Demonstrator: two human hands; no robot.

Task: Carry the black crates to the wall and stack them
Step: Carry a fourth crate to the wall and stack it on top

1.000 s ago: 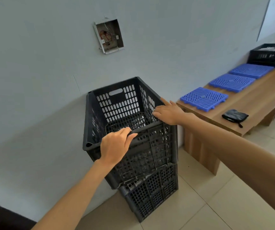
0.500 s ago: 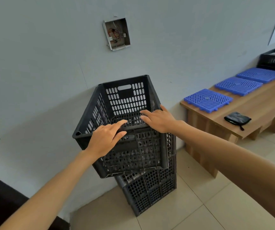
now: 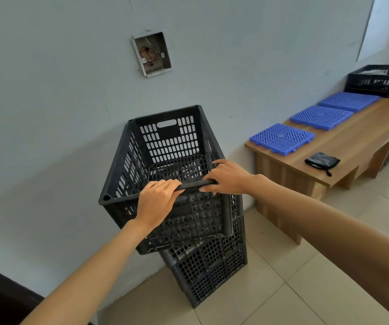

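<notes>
An empty black perforated crate (image 3: 165, 146) rests askew on top of a lower black crate (image 3: 214, 270) that stands on the floor against the pale wall. The top crate is turned out of line with the one below. My left hand (image 3: 157, 201) is curled over the near rim of the top crate. My right hand (image 3: 228, 177) grips the same rim close beside it, near the right corner. Another black crate (image 3: 381, 82) sits on the far end of the wooden bench.
A low wooden bench (image 3: 343, 146) runs along the wall on the right, bearing three blue grid tiles (image 3: 282, 138) and a small black pouch (image 3: 322, 160). An open electrical box (image 3: 152, 53) is set in the wall above. Tiled floor lies in front.
The top crate has been swung round on the lower one, its left corner coming out toward me. Both hands have slid together onto the near rim.
</notes>
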